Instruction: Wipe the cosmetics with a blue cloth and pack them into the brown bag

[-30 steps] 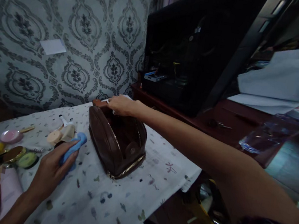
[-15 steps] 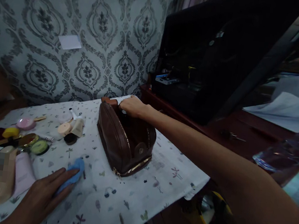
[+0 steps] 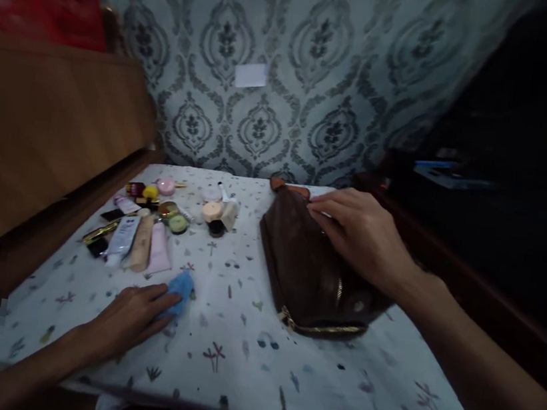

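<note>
One bare left hand (image 3: pixel 131 314) on my head view, fingers closed over a crumpled light-blue cloth (image 3: pixel 179 292), against the white printed tablecloth (image 3: pixel 209 385). Bare right hand (image 3: pixel 363 233) over a dark-brown leather zip bag (image 3: pixel 303 263), right of assorted cosmetics (image 3: pixel 141 245); too blurred, I cannot tell its grip.

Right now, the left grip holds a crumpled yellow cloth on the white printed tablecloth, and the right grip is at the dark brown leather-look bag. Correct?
Not quite: the head view shows the crumpled cloth is blue. The left grip holds it on the white tablecloth, with the right grip at the dark brown bag.
</note>
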`<action>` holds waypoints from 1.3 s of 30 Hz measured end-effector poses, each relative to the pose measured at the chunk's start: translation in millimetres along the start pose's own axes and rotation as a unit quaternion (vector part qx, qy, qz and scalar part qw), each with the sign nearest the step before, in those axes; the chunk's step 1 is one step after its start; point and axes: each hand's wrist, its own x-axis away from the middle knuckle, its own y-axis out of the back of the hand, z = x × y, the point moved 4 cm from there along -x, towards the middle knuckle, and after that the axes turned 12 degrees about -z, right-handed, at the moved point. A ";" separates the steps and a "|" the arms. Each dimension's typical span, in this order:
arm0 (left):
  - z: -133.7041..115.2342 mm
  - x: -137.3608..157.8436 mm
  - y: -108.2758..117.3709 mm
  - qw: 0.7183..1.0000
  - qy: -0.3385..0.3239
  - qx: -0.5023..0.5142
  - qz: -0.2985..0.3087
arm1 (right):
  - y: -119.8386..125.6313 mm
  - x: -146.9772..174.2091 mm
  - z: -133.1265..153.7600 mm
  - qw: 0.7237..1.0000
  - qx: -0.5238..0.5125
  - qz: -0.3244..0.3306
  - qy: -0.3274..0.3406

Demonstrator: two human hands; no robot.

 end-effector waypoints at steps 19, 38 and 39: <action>19.9 -79.4 -43.0 0.998 -0.031 0.015 -0.053 | -238.3 8.2 101.5 0.904 -0.141 0.064 -0.399; 39.0 -79.8 -67.8 0.989 -0.001 0.087 -0.120 | -276.2 8.5 104.4 0.906 -0.175 0.001 -0.386; 39.1 -79.8 -67.7 0.989 0.000 0.088 -0.120 | -276.1 8.6 104.7 0.905 -0.172 0.001 -0.390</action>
